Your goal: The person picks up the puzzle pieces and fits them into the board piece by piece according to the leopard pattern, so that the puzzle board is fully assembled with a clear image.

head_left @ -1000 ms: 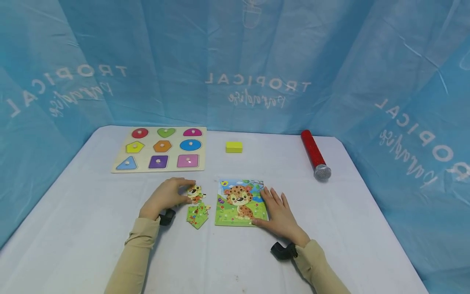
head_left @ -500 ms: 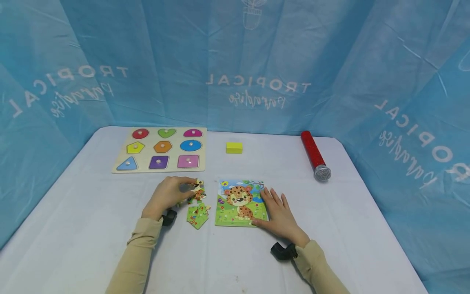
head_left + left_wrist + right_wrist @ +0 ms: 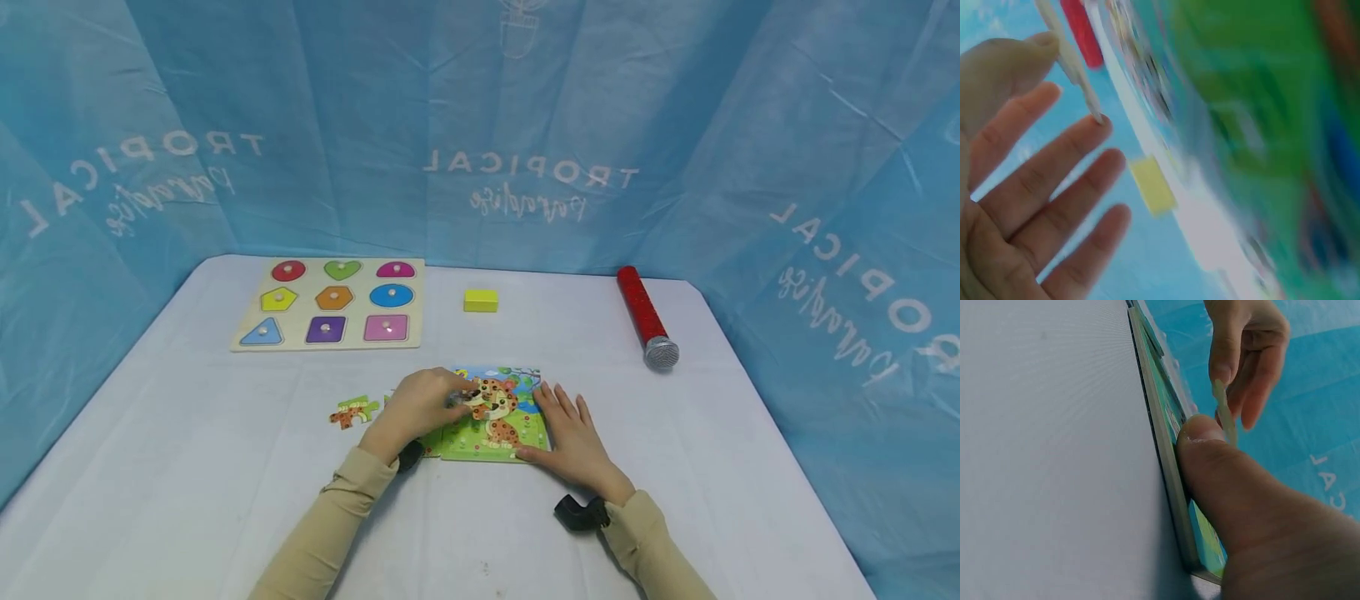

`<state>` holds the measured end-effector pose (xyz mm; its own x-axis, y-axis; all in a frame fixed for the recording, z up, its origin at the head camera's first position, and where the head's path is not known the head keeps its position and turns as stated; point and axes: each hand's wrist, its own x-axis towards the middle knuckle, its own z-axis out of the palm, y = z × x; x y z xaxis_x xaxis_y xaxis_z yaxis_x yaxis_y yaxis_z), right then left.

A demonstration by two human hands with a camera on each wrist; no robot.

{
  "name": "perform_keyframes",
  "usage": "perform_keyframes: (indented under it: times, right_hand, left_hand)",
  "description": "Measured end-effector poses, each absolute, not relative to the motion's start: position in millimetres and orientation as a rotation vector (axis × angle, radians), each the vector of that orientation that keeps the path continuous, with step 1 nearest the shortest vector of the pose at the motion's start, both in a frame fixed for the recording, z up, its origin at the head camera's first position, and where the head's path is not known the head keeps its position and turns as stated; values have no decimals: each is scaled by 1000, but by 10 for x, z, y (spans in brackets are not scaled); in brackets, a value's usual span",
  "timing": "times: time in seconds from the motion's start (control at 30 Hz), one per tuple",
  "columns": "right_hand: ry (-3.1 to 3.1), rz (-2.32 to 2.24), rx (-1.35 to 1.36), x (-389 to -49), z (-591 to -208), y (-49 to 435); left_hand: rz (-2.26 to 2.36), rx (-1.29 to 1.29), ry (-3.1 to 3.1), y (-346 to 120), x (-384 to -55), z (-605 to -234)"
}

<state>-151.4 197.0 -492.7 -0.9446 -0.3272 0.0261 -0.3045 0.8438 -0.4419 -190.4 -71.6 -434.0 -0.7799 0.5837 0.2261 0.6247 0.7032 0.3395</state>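
My left hand point(image 3: 418, 407) pinches a thin jigsaw piece point(image 3: 1226, 415) between thumb and fingers, held over the left part of a leopard puzzle board point(image 3: 491, 450). In the left wrist view the piece point(image 3: 1071, 59) appears edge-on, apart from the board. My right hand point(image 3: 567, 442) rests along the board's right edge with its fingers straight; its thumb point(image 3: 1229, 469) lies on the rim in the right wrist view. A loose orange and green jigsaw piece point(image 3: 352, 412) lies to the left of my left hand. Further green pieces point(image 3: 432, 443) show partly from behind my left wrist.
A wooden shape-peg board point(image 3: 327, 310) sits at the back left. A yellow block point(image 3: 481, 301) stands at the back middle, and a red microphone point(image 3: 647, 317) lies at the back right. A blue printed curtain point(image 3: 480, 100) surrounds the white table point(image 3: 187, 467).
My left hand has moved right from the loose pieces to above the puzzle board, carrying a jigsaw piece. An orange and green piece is now uncovered where it was. My right hand stays put.
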Motion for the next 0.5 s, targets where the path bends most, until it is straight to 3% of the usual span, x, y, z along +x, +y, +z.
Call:
perform_keyframes:
  times: [0.27, 0.5]
  right_hand:
    - [2979, -691, -534, -1516, -4906, 1977]
    - [2958, -703, -520, -1501, -4892, 1960]
  left_hand:
    - [-406, -1097, -2660, -447, -1814, -4461]
    - [-571, -1111, -2807, -497, -1750, -4442]
